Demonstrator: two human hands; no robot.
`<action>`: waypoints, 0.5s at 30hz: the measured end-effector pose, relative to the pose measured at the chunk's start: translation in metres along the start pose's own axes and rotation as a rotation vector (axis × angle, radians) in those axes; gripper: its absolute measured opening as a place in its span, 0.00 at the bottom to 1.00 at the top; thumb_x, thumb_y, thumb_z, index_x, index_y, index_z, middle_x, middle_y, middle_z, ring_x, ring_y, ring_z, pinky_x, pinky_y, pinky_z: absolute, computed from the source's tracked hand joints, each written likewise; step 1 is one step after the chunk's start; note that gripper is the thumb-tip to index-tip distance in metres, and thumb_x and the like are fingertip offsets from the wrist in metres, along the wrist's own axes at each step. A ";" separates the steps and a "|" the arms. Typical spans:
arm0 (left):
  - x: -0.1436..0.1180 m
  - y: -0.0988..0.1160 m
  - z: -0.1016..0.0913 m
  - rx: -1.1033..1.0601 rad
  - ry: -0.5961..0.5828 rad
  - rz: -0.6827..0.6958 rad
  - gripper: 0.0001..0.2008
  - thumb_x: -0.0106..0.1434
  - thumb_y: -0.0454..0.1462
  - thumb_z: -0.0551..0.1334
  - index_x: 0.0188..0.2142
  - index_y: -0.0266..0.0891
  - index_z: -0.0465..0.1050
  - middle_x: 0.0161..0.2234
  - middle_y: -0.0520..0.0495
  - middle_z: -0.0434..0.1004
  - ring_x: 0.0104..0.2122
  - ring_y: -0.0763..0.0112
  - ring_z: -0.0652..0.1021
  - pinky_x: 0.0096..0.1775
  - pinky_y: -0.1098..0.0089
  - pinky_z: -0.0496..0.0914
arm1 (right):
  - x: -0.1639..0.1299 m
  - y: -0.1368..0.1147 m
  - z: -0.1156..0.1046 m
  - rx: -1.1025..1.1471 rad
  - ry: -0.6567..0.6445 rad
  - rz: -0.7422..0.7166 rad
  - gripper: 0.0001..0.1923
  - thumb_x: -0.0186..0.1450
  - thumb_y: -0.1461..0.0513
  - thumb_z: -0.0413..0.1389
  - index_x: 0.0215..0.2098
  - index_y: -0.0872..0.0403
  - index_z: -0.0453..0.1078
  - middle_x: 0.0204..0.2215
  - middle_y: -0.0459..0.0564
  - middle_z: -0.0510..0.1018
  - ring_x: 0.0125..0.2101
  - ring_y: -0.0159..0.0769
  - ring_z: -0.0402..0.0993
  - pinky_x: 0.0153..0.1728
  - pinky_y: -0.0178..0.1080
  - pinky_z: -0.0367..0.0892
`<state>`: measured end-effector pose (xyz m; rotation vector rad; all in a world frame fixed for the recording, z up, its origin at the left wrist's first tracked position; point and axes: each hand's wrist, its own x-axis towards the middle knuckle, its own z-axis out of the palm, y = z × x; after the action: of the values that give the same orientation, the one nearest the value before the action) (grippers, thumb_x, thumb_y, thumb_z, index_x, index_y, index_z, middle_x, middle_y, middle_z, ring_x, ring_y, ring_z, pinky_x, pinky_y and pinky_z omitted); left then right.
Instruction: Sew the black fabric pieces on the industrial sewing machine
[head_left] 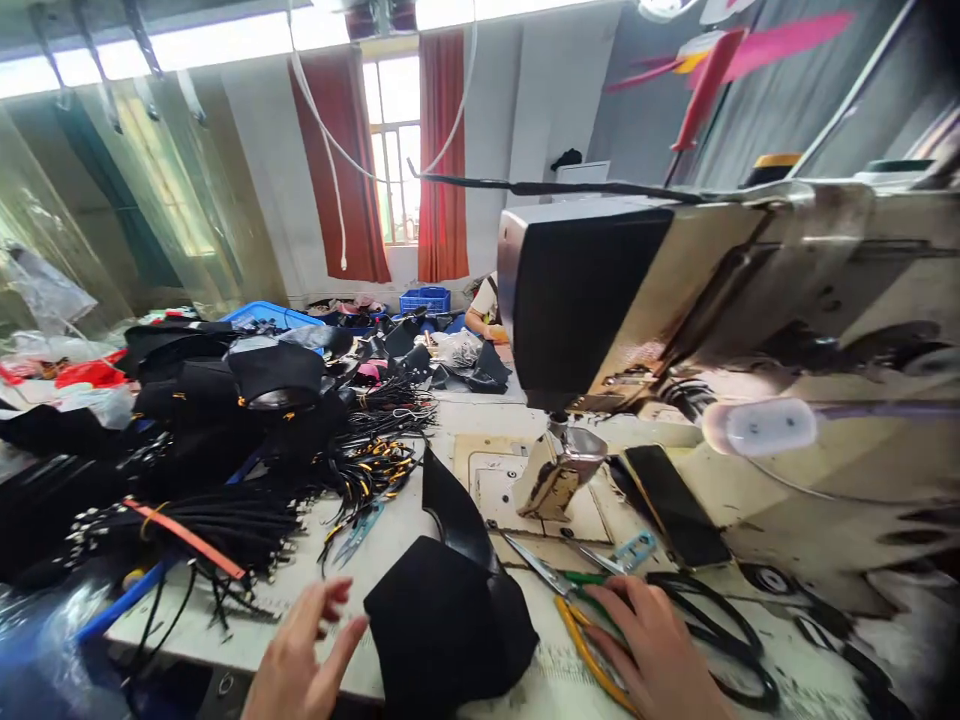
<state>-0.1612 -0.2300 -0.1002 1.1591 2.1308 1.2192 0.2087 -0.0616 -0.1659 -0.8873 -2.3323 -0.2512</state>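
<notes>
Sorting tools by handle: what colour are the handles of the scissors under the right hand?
Yellow scissors handles, seen in the head view, under the right hand.

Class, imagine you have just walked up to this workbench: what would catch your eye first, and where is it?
The big sewing machine fills the right half, its head looming over the table. Just below it, near the front edge, the right hand rests on yellow-handled scissors, while the left hand hovers open beside a black fabric piece. To the left sprawls a heap of black cords and dark fabric.
</notes>
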 end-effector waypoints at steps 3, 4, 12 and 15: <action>0.031 0.013 0.025 -0.030 -0.187 -0.012 0.31 0.51 0.53 0.67 0.51 0.39 0.74 0.43 0.39 0.81 0.42 0.54 0.79 0.42 0.61 0.74 | 0.003 -0.007 -0.001 0.061 -0.031 0.085 0.12 0.71 0.60 0.48 0.43 0.52 0.73 0.36 0.55 0.74 0.34 0.42 0.73 0.32 0.42 0.75; 0.037 0.016 0.032 -0.063 -0.232 -0.023 0.31 0.50 0.53 0.68 0.49 0.39 0.75 0.42 0.40 0.81 0.42 0.54 0.79 0.43 0.61 0.74 | 0.005 -0.011 -0.002 0.088 -0.028 0.121 0.12 0.71 0.61 0.48 0.42 0.52 0.73 0.36 0.55 0.74 0.34 0.42 0.73 0.32 0.42 0.74; 0.038 -0.007 0.044 -0.272 -0.286 -0.119 0.30 0.50 0.56 0.68 0.46 0.38 0.75 0.38 0.42 0.82 0.41 0.53 0.81 0.42 0.60 0.75 | 0.054 -0.081 -0.015 0.916 -0.410 0.663 0.14 0.61 0.60 0.57 0.45 0.54 0.74 0.33 0.50 0.76 0.35 0.41 0.73 0.37 0.40 0.70; 0.032 -0.003 0.038 -0.200 -0.225 -0.068 0.30 0.52 0.55 0.67 0.48 0.39 0.74 0.42 0.39 0.82 0.44 0.51 0.81 0.45 0.58 0.75 | 0.080 -0.093 -0.027 1.020 -0.383 0.696 0.10 0.61 0.58 0.56 0.37 0.55 0.73 0.32 0.49 0.75 0.35 0.38 0.71 0.39 0.39 0.67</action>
<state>-0.1539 -0.1857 -0.1214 1.0720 1.8241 1.1811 0.1144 -0.0996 -0.0911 -1.1349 -1.8680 1.3526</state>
